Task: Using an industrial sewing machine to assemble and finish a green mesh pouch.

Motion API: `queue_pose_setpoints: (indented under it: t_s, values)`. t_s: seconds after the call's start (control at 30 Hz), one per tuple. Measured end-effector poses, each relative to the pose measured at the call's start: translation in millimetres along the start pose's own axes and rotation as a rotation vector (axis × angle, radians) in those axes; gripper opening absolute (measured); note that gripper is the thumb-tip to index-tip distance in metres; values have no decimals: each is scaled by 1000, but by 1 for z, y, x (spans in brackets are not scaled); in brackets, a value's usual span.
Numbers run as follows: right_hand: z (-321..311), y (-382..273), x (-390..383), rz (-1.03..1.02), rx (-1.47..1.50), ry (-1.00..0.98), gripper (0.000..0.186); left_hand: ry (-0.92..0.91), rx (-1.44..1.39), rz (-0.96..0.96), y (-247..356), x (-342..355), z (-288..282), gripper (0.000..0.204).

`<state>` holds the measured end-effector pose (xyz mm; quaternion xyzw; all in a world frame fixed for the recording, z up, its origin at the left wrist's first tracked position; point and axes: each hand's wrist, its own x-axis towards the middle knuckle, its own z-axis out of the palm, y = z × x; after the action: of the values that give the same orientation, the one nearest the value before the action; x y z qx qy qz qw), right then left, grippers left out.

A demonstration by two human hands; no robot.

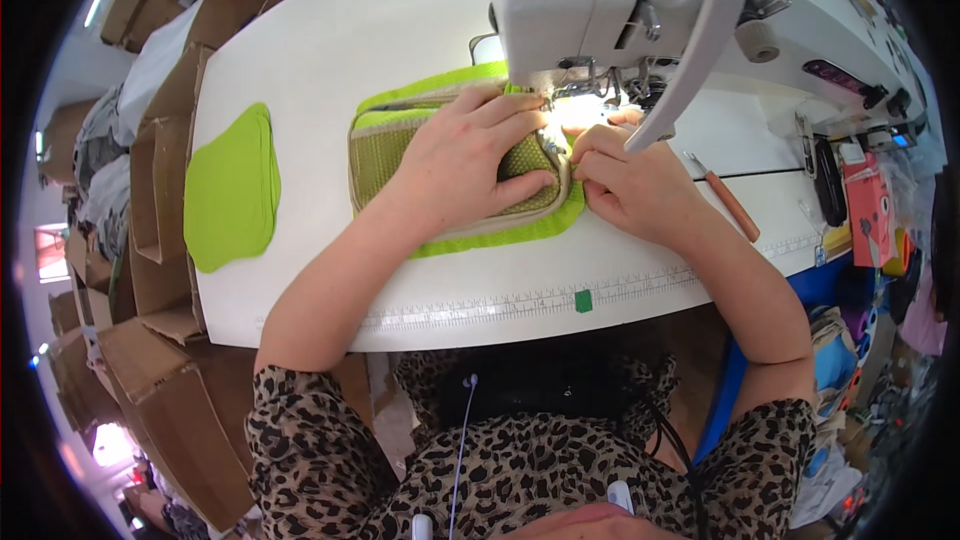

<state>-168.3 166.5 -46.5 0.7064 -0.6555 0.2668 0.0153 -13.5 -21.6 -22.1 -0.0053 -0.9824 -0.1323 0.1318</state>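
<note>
A lime-green fabric piece point(500, 237) lies under the needle area of a white sewing machine point(570, 15). On top of it is an olive mesh panel point(376, 172) with a beige bound edge. My left hand point(455, 152) rests flat on the panel, fingers stretched toward the lit presser foot and thumb spread nearer me. At the right edge, close to the needle, my right hand point(632, 178) has its fingers curled and pinched on the fabric's border. The machine's arm and my fingers partly hide the needle and the stitching spot.
Several lime-green cut pieces point(232, 195) lie stacked at the table's left. A slim tool with a brown handle point(733, 207) lies right of my right hand. A ruler strip point(470, 314) runs along the front edge. Cardboard boxes point(165, 410) stand left; a pink box point(868, 202) stands right.
</note>
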Motion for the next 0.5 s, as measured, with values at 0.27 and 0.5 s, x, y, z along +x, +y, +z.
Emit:
queue_pose_setpoints:
  t_s: [0.27,0.5]
  values:
    - [0,2,-4,15,32,-3,10,-74,31,17,10,7,-6,45]
    - [0,1,-2,38,53,17,17,-58,-67,4,1,8,-4,45]
